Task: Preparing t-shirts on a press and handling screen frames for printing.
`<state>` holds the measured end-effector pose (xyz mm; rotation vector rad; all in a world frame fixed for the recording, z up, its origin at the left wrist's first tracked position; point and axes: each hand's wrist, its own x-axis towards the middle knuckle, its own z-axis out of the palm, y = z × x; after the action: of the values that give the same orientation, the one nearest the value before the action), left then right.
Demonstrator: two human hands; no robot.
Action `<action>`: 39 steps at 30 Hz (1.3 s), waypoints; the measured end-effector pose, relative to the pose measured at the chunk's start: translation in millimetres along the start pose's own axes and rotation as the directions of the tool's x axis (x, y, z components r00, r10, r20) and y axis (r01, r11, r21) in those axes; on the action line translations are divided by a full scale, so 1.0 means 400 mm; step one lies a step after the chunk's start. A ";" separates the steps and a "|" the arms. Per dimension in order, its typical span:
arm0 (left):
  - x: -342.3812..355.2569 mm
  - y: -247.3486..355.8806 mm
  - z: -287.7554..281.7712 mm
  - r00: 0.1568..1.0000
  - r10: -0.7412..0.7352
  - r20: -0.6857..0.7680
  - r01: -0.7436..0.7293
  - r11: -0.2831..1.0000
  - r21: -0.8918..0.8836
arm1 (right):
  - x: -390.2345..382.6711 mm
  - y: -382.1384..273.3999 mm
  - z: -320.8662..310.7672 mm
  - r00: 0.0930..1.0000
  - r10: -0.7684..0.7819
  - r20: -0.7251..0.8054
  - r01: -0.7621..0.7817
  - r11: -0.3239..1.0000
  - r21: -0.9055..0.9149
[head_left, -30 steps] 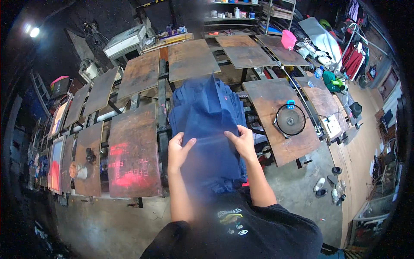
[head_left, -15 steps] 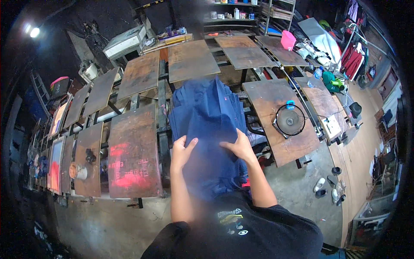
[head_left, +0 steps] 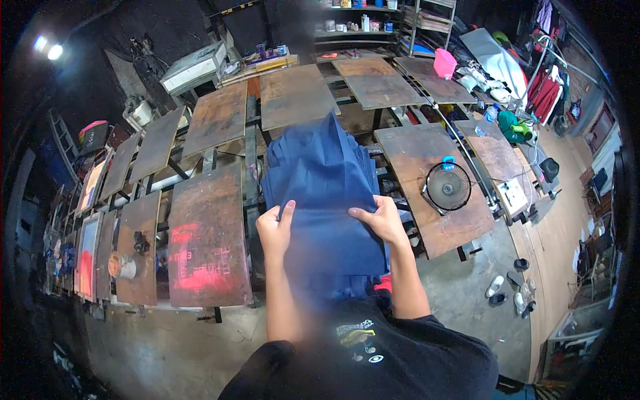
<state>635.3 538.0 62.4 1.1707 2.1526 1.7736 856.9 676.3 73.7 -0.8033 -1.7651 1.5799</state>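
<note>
A stack of dark blue cloth (head_left: 273,177) lies in front of me, in the middle of the row of boards. Both my hands grip its top blue cloth piece (head_left: 333,230) at opposite sides. My left hand (head_left: 274,228) pinches the left side with the thumb on top, fingers curled under. My right hand (head_left: 383,219) holds the right side the same way, its thumb lying across the cloth. Between my thumbs the cloth is drawn fairly flat. Beyond them it rises in folds to a pointed peak. A blurred smear covers part of the middle.
Several brown boards (head_left: 207,233) stand on a metal frame on both sides. A small black fan (head_left: 449,187) sits on the right board. On the left board are a white pot (head_left: 125,267) and a dark object. A pink bin (head_left: 445,64) stands far right; shoes (head_left: 495,286) lie on the floor.
My hands have moved slightly apart, pulling the top cloth wider and flatter between them. Its far folds now stand in a taller peak.
</note>
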 end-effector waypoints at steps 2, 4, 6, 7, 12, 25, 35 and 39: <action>0.000 -0.008 -0.001 0.999 0.025 -0.030 -0.025 1.000 -0.004 | -0.001 -0.002 -0.003 1.000 0.008 0.026 -0.008 1.000 -0.008; 0.003 -0.009 -0.011 0.998 0.039 -0.045 -0.039 0.999 0.014 | -0.008 -0.025 -0.004 0.997 0.020 0.079 -0.028 0.995 0.097; 0.004 -0.004 -0.022 0.997 0.054 -0.057 -0.052 0.998 0.032 | -0.010 -0.039 -0.002 0.995 0.044 0.084 -0.050 0.995 0.080; 0.005 0.002 -0.028 0.997 0.053 -0.052 -0.050 0.997 0.053 | -0.011 -0.044 -0.003 0.994 0.066 0.089 -0.072 0.995 0.062; 0.007 0.019 -0.031 0.998 0.050 -0.045 -0.048 0.998 0.045 | -0.003 -0.065 -0.010 0.996 0.014 0.092 -0.022 0.996 0.082; -0.015 -0.121 0.067 0.988 -0.077 -0.132 0.060 0.990 -0.129 | -0.061 0.047 0.027 0.975 0.001 -0.222 -0.117 0.852 -0.510; -0.029 -0.023 0.034 0.999 -0.024 -0.047 0.024 1.000 0.011 | -0.036 0.028 0.018 0.978 -0.070 -0.197 -0.012 0.922 -0.387; -0.017 -0.011 0.013 0.996 -0.038 -0.080 0.041 0.998 0.041 | -0.030 0.038 -0.022 0.992 -0.005 -0.129 -0.031 0.961 -0.276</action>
<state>640.5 537.7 54.4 1.0771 2.2519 1.7950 871.8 673.6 58.5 -1.0270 -1.9132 1.2728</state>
